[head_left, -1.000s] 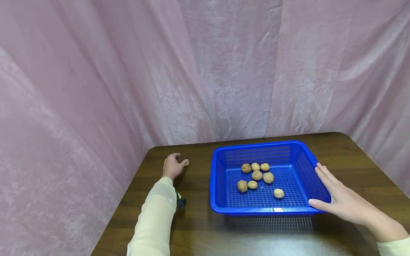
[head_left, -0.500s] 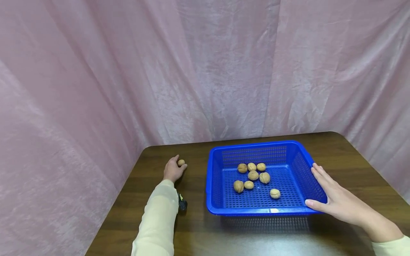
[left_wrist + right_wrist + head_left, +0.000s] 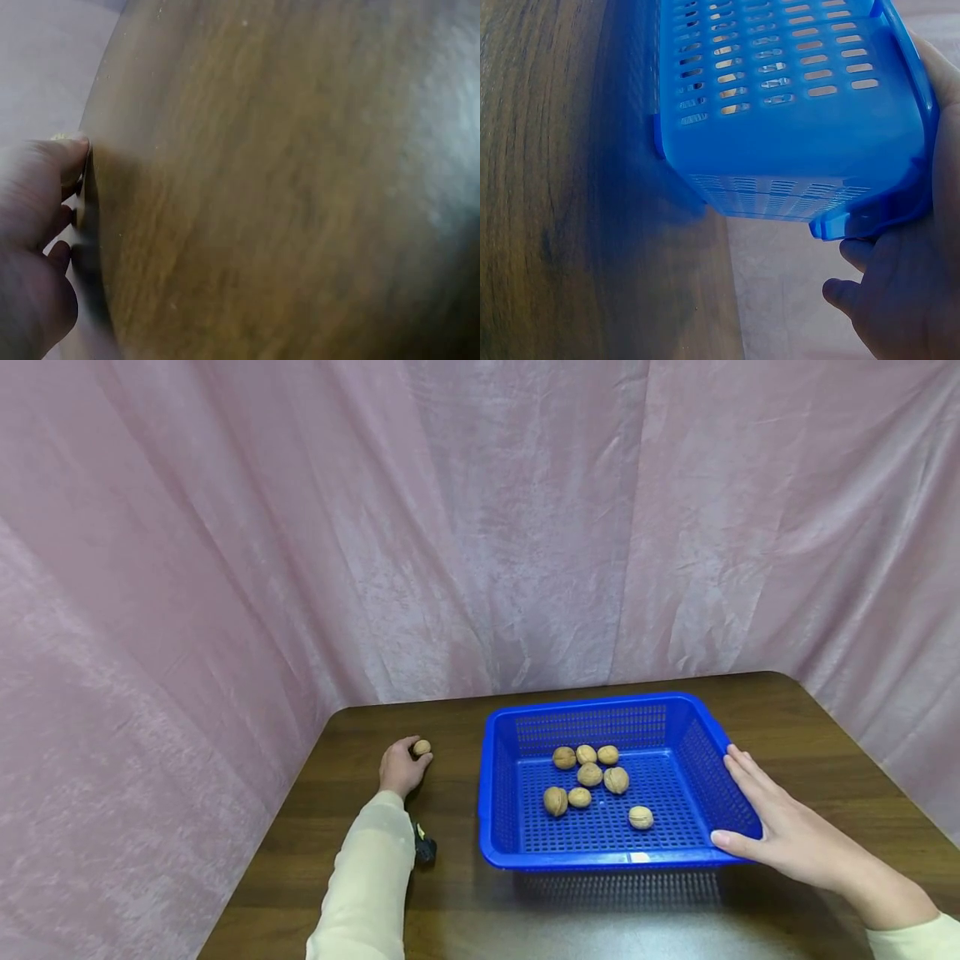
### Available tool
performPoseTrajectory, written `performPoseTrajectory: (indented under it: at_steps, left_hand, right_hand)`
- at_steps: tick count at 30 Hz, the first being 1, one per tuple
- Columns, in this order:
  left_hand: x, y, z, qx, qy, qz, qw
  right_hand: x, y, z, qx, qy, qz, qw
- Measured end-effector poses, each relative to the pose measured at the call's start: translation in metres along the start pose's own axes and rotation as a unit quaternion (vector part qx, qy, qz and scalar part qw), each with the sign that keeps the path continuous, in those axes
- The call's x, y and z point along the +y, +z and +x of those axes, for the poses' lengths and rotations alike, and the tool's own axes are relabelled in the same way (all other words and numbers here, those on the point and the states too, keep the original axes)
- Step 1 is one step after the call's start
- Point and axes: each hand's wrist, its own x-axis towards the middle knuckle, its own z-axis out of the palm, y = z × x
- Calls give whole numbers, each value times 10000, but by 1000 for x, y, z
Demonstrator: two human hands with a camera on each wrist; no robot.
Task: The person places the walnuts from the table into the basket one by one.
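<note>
A blue plastic basket [image 3: 558, 860] stands on the wooden table with several walnuts [image 3: 589, 775] spread over its bottom. My right hand [image 3: 795, 835] holds its near right corner, thumb on the front rim and fingers along the right side. Close up in the right wrist view, the basket's slotted wall [image 3: 795, 135] fills the middle. Left of the basket, one lone walnut [image 3: 422, 747] is pinched between the thumb and fingers of my left hand [image 3: 400, 768], low over the table. In the left wrist view, that hand [image 3: 37, 217] mostly hides what it holds.
The brown wooden table [image 3: 480, 918] ends at a pink curtain [image 3: 540, 527] behind and to the sides. A small dark device [image 3: 425, 850] sits at the left wrist.
My left fingers have shifted around the lone walnut and drawn in on it. The right hand stays at the basket's corner, and the walnuts inside lie as before. The view has shifted slightly.
</note>
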Motion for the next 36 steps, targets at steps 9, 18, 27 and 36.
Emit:
performPoseTrajectory:
  at_steps: [9,18,27,36]
  left_hand:
    - [-4,0,-2,129,-6,-124,9998]
    - [4,-9,-12,37,129,-360,9993]
    - [18,-20,-24,-167,561,-1103,9922]
    - [42,-51,-40,-102,980,-1661,9812]
  right_hand:
    - [-1,0,-1,-41,25,24,10000]
    - [-4,-3,0,-29,52,-60,10000]
    - [-3,-2,-2,-107,118,95,9998]
    - [-3,-3,-2,-199,151,233,9994]
